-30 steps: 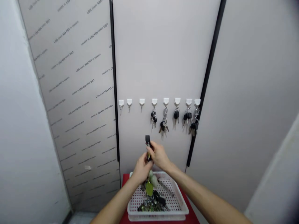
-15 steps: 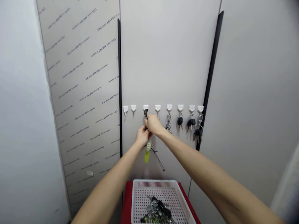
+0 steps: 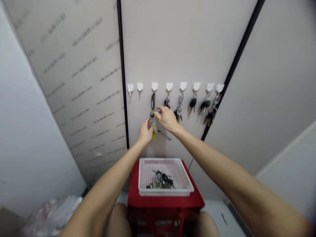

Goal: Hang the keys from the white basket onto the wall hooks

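Note:
A bunch of keys point(image 3: 151, 113) with a black strap, a pale tag and a yellow-green tag hangs from the third white hook point(image 3: 154, 86) from the left. My left hand point(image 3: 145, 132) has its fingers and thumb around the lower part of the bunch. Just right of the strap is my right hand point(image 3: 168, 119), fingers apart and holding nothing. Behind its fingertips, black-headed keys point(image 3: 167, 102) hang on the neighbouring hook. A thin strip point(image 3: 164, 135) dangles at a slant from the held bunch.
Several more key sets, such as black keys point(image 3: 193, 101), hang to the right. Two bare hooks point(image 3: 139, 87) are at the left. Below, a white plastic basket point(image 3: 184, 189) with a pile of keys point(image 3: 161, 181) stands on a red stool point(image 3: 165, 200). Plastic bags point(image 3: 56, 214) lie lower left.
My right hand has let go of the black strap and moved right, its fingers now spread. My left hand has slid lower on the bunch. The view has tilted down, showing the whole basket.

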`<act>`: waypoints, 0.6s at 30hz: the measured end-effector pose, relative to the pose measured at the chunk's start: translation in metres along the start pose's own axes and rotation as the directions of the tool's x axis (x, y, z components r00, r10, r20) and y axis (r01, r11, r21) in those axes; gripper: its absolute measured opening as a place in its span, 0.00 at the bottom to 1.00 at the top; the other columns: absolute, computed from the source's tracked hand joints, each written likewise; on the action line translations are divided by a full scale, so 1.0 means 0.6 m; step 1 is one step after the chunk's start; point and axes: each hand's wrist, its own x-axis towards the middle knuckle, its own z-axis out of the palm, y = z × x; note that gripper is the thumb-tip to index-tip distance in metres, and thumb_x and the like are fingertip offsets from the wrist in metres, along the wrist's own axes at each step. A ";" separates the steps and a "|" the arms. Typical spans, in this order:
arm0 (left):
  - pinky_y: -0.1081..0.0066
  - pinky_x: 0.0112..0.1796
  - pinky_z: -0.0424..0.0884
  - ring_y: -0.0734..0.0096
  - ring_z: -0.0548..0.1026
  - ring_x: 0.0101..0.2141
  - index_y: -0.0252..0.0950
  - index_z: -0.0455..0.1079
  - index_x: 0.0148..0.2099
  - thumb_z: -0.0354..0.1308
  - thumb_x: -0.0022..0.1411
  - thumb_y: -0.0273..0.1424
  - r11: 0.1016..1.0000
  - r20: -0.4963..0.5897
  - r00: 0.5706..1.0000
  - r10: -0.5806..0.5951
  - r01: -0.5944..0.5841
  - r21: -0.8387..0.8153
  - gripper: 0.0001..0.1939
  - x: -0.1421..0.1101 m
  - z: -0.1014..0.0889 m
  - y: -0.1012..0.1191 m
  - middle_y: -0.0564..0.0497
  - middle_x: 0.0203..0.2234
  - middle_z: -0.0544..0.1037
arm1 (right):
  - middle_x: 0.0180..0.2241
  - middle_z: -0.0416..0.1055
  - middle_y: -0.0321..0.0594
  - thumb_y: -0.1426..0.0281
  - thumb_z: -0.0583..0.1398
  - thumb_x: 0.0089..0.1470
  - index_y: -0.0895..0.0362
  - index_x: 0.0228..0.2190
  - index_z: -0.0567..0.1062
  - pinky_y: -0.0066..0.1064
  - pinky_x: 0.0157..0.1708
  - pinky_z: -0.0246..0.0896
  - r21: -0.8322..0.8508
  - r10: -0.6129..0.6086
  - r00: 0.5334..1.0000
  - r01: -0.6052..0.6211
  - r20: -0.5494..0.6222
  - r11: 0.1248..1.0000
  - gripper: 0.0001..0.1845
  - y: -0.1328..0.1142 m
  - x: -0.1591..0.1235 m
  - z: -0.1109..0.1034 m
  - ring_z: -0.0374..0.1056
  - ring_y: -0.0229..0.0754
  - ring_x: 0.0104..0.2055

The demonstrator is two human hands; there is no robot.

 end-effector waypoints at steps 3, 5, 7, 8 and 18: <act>0.70 0.46 0.50 0.72 0.55 0.46 0.32 0.55 0.45 0.44 0.46 0.21 0.983 -0.003 0.986 0.166 -0.166 0.077 0.21 -0.065 -0.007 -0.026 0.46 0.45 0.59 | 0.34 0.63 0.44 0.68 0.49 0.43 0.60 0.39 0.62 0.28 0.33 0.53 0.065 -0.021 0.994 0.014 0.107 0.998 0.18 0.044 -0.102 0.033 0.60 0.36 0.33; 0.70 0.47 0.49 0.73 0.53 0.47 0.33 0.55 0.45 0.43 0.47 0.21 0.969 0.054 0.974 0.218 -0.223 0.111 0.20 -0.109 -0.007 -0.044 0.47 0.46 0.57 | 0.32 0.65 0.43 0.71 0.50 0.41 0.60 0.36 0.65 0.26 0.32 0.53 0.077 -0.032 0.925 0.003 0.378 0.997 0.16 0.075 -0.179 0.060 0.61 0.35 0.30; 0.70 0.47 0.50 0.73 0.54 0.47 0.33 0.56 0.44 0.42 0.48 0.22 0.971 0.134 0.976 0.170 -0.189 0.145 0.18 -0.149 -0.002 -0.062 0.47 0.46 0.58 | 0.31 0.66 0.42 0.72 0.51 0.40 0.59 0.33 0.67 0.25 0.31 0.53 0.092 -0.044 0.787 -0.016 0.616 0.996 0.14 0.101 -0.248 0.087 0.61 0.35 0.29; 0.70 0.47 0.51 0.73 0.55 0.46 0.33 0.57 0.43 0.42 0.48 0.23 0.974 0.178 0.975 0.129 -0.158 0.162 0.17 -0.166 0.003 -0.072 0.47 0.44 0.59 | 0.31 0.67 0.42 0.72 0.51 0.39 0.59 0.32 0.68 0.25 0.31 0.52 0.093 -0.041 0.728 -0.031 0.685 0.995 0.14 0.111 -0.274 0.098 0.61 0.36 0.29; 0.70 0.36 0.59 0.68 0.65 0.34 0.34 0.65 0.34 0.46 0.45 0.25 0.914 0.596 0.778 -0.200 -0.071 0.399 0.12 -0.226 0.073 -0.140 0.46 0.31 0.70 | 0.30 0.65 0.43 0.70 0.51 0.39 0.59 0.30 0.68 0.26 0.32 0.49 0.094 -0.023 0.733 -0.057 0.680 0.994 0.13 0.092 -0.323 0.141 0.59 0.38 0.33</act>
